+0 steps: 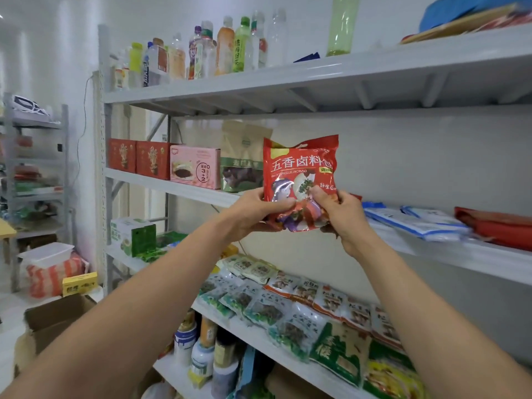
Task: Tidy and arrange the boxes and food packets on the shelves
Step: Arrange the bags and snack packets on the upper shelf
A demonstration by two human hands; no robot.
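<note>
Gripped low by left hand (253, 217) and right hand (344, 218), fingers (318, 194) curled round its crumpled bottom: red spice packet (299, 168), upright before the middle shelf (172, 187), perhaps touching brown pouch (243, 159) beside pink box (195, 168).

A tall grey metal shelving unit (259, 79) stands against a plain white wall (417, 156) in soft, even light. Past its left end a smaller grey rack (64, 145) stands on a pale floor (8, 312). A thin cable (84, 110) hangs down the wall between them.
</note>
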